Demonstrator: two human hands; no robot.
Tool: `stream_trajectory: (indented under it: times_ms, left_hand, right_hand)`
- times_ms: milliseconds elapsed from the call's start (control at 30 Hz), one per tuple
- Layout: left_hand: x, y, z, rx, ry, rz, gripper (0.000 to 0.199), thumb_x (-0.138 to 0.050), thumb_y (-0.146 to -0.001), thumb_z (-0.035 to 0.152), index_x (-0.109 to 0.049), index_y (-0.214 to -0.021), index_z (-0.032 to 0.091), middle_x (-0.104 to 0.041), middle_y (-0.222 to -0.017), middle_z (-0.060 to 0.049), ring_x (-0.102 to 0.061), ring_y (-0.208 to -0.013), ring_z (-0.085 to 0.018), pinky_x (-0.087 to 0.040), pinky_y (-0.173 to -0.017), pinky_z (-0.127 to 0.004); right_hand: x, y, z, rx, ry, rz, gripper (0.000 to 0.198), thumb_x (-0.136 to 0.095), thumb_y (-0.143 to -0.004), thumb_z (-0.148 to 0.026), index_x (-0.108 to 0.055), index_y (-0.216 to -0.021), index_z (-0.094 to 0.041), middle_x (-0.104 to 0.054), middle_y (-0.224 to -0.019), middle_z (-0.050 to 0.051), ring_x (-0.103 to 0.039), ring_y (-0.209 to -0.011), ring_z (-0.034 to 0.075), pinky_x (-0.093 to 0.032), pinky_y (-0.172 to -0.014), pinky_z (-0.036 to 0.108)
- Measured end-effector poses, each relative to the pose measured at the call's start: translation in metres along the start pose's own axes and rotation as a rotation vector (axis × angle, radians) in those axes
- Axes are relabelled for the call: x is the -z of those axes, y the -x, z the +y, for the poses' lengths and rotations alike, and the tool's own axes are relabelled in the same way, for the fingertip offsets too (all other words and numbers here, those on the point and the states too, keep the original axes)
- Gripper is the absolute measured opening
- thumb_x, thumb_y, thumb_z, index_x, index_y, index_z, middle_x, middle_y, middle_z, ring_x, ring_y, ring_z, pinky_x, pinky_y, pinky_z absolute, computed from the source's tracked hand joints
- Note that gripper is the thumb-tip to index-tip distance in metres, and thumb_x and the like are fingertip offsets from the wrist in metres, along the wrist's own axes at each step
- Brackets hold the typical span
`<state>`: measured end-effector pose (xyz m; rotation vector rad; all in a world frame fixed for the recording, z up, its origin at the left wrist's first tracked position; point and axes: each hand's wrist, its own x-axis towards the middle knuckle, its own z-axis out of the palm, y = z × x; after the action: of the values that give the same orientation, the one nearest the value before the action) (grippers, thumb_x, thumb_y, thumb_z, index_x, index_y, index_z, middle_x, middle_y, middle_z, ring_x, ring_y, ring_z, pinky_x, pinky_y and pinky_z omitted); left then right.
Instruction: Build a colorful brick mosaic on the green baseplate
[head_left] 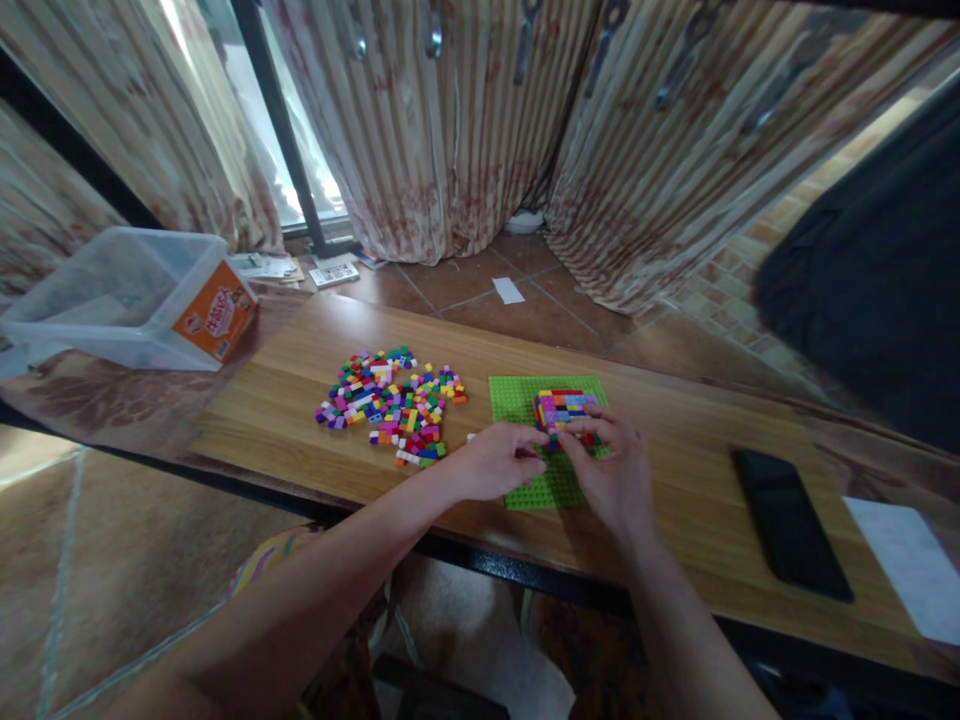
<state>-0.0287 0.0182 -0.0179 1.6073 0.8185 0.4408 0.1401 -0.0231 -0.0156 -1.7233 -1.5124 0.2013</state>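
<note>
Right grip (616, 468) — slightly parted, against the brick block (558, 404)

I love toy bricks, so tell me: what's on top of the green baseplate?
On the baseplate sits a multicoloured brick stack. The left hand hides part of the baseplate, the right hand part of the brick stack; what they cover can't be seen.

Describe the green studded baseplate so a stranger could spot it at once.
On the long wood-grained tabletop, look right of the loose, multicoloured toy bricks. There lies the flat, bright-green studded baseplate, bearing a multicoloured brick block. Unlike those small bricks, it is one broad sheet in a single colour.
</note>
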Motion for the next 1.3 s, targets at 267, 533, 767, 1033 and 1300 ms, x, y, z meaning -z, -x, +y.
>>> stream_trajectory:
  times_ms: [267, 533, 767, 1033, 1300]
  left_hand:
    - [0.0, -0.002, -0.003, -0.007, -0.014, -0.011, 0.045, -0.055, -0.08, 0.021, -0.059, -0.123, 0.009, -0.07, -0.077, -0.005, -0.063, -0.063, -0.015, -0.049, -0.058, -0.024]
    - [0.003, 0.003, 0.011, -0.048, -0.193, 0.006, 0.041, -0.052, -0.082, 0.02, -0.062, -0.121, 0.01, -0.071, -0.074, -0.004, -0.065, -0.067, -0.017, -0.049, -0.063, -0.025]
    - [0.002, 0.003, 0.016, -0.086, -0.301, 0.025, 0.031, -0.052, -0.082, 0.019, -0.067, -0.108, 0.012, -0.073, -0.078, -0.005, -0.065, -0.07, -0.017, -0.048, -0.066, -0.025]
    - [0.004, 0.007, 0.016, -0.067, -0.311, 0.085, 0.034, -0.054, -0.081, 0.016, -0.063, -0.114, 0.012, -0.073, -0.085, -0.005, -0.064, -0.071, -0.015, -0.048, -0.065, -0.024]
    - [0.01, 0.005, 0.019, -0.089, -0.177, 0.186, 0.007, -0.061, -0.079, 0.02, -0.064, -0.077, 0.014, -0.06, -0.063, 0.002, -0.055, -0.058, -0.011, -0.043, -0.056, -0.02]
  right_hand:
    - [0.0, -0.001, -0.001, -0.034, -0.011, -0.009, 0.012, -0.065, -0.076, -0.034, -0.071, -0.075, -0.023, -0.064, -0.112, 0.008, -0.054, -0.108, 0.027, -0.037, -0.096, 0.048]
    - [-0.001, 0.0, 0.0, -0.039, -0.03, 0.002, 0.012, -0.065, -0.076, -0.033, -0.071, -0.073, -0.024, -0.065, -0.11, 0.008, -0.055, -0.107, 0.027, -0.037, -0.096, 0.048]
    - [-0.003, 0.0, 0.002, -0.031, -0.009, 0.012, 0.01, -0.065, -0.075, -0.031, -0.071, -0.074, -0.023, -0.065, -0.111, 0.008, -0.055, -0.106, 0.027, -0.038, -0.095, 0.048]
    - [-0.001, -0.002, 0.002, -0.023, -0.025, 0.0, 0.011, -0.066, -0.075, -0.033, -0.071, -0.073, -0.023, -0.066, -0.109, 0.008, -0.056, -0.107, 0.027, -0.039, -0.095, 0.048]
    - [0.008, -0.003, 0.002, -0.027, -0.239, 0.101, 0.011, -0.064, -0.08, -0.032, -0.07, -0.079, -0.022, -0.069, -0.099, 0.005, -0.063, -0.097, 0.021, -0.046, -0.09, 0.041]
